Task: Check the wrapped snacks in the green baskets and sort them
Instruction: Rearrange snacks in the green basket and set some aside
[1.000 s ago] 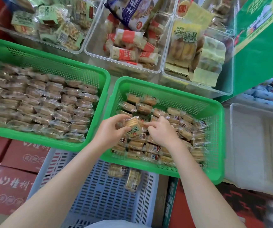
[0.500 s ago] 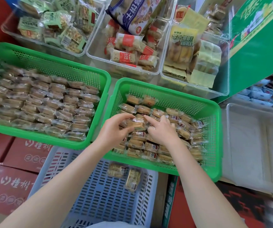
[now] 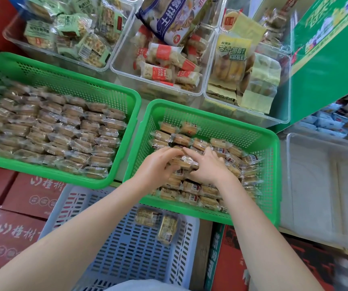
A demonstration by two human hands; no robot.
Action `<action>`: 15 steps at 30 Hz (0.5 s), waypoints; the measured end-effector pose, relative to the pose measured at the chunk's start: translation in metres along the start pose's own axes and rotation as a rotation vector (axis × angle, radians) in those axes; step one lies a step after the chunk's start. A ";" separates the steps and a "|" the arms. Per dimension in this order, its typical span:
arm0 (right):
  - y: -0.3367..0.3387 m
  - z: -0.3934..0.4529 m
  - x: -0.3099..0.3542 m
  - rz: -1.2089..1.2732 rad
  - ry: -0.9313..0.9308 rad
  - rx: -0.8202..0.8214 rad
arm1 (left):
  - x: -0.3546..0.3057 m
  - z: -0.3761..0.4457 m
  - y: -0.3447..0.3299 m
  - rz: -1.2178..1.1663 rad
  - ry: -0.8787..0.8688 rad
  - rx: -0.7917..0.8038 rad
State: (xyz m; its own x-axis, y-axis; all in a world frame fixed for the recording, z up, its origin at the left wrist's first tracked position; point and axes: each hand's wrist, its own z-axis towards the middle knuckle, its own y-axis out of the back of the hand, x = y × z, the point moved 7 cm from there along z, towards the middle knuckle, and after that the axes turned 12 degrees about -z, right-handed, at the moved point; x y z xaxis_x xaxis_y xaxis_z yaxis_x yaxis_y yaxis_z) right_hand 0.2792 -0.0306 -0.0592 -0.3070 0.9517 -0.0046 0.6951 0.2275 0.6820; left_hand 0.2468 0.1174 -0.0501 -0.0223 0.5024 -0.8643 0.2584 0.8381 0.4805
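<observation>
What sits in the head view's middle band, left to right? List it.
Left green basket packed with wrapped snacks → right green basket, where both hands, left and right, work the snacks → clear empty bin.

A single head-worn wide-angle camera is looking forward and steeply down, at close range. Both forearms are entering from the bottom edge, and the right green basket (image 3: 208, 114) is sitting near centre. Straight edges are bowing toward the frame borders.

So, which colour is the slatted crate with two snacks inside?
Pale blue-grey crate, seen in the head view.
</observation>
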 end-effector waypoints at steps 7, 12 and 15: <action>-0.004 0.006 -0.001 -0.045 -0.001 -0.006 | 0.024 -0.001 0.003 0.180 -0.007 0.022; -0.005 0.008 -0.001 -0.028 0.018 -0.010 | 0.021 0.006 -0.014 0.256 -0.042 0.043; -0.006 0.008 -0.002 -0.030 0.017 -0.004 | 0.020 0.006 -0.017 0.368 -0.131 0.000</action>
State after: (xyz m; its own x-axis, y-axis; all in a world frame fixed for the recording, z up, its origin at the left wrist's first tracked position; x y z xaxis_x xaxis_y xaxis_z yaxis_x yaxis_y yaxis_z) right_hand 0.2811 -0.0326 -0.0691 -0.3388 0.9408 -0.0122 0.6829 0.2548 0.6847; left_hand 0.2475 0.1115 -0.0766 0.1952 0.7379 -0.6461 0.2266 0.6070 0.7617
